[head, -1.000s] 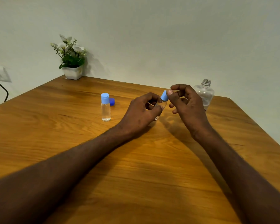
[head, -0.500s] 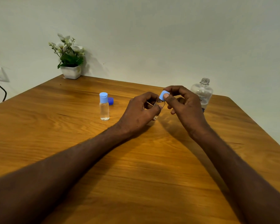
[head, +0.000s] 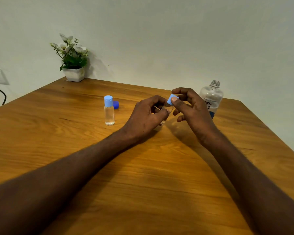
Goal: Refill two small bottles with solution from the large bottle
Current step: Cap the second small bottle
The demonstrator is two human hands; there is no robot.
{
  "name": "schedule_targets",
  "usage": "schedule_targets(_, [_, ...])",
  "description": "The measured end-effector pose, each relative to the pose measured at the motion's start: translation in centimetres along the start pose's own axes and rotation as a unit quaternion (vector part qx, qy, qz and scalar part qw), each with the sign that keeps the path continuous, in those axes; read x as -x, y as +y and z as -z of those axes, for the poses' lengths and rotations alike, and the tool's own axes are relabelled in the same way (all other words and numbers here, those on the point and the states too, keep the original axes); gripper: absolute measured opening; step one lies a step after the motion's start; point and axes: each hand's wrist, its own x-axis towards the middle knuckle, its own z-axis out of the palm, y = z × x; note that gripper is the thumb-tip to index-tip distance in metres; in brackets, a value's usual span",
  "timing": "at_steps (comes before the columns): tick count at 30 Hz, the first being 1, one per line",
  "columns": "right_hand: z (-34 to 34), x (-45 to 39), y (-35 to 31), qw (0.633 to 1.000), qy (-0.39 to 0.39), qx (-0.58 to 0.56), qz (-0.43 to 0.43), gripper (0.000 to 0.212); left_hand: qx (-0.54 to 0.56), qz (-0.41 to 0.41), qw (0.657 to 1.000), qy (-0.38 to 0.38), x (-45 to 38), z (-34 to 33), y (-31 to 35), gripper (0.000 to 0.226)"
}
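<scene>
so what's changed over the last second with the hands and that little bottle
Very little. The right hand has shifted its pinch on the light blue cap, thumb now over the cap's front, as if twisting it. The left hand still grips the small bottle. The other small bottle, the dark blue cap and the open large bottle have not moved.

The worktop (head: 159, 184) is a warm honey-brown wood with darker wavy grain running across it, and the wall (head: 159, 31) behind is a plain pale grey-white. Both small bottles are clear with light blue caps, the standing small bottle (head: 109, 112) and the held small bottle (head: 168, 108), plus there's a darker blue cap (head: 116, 104) lying behind. The large bottle (head: 210, 99) is clear with dark lettering and a blue patch low down, and the plant (head: 71, 55) has white flowers, green leaves and a white pot.
</scene>
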Motion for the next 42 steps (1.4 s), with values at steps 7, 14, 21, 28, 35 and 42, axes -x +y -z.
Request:
schedule_targets(7, [0.03,-0.01,0.03,1.000,0.004,-0.010,0.000,0.031,-0.005,0.000,1.000,0.000,0.06,0.09,0.21,0.023])
schedule_targets(14, [0.00,-0.05,-0.01,1.000,0.005,-0.007,0.001,0.033,0.002,0.008,1.000,0.003,0.22,0.20,0.52,0.022])
schedule_targets(21, [0.06,-0.01,0.07,1.000,0.000,-0.006,0.003,0.028,-0.001,0.016,1.000,-0.005,0.26,0.19,0.55,0.022])
schedule_targets(28, [-0.09,0.07,0.14,1.000,-0.003,-0.009,0.009,0.030,0.002,0.013,1.000,-0.008,0.29,0.33,0.53,0.023])
schedule_targets(35, [0.16,-0.10,0.23,1.000,0.012,-0.025,0.015,0.026,0.017,0.012,0.999,-0.035,0.21,0.32,0.38,0.025])
schedule_targets(42, [0.51,-0.21,0.52,0.998,-0.013,-0.061,0.003,0.028,0.051,0.021,0.993,-0.107,0.30,0.17,0.09,0.022])
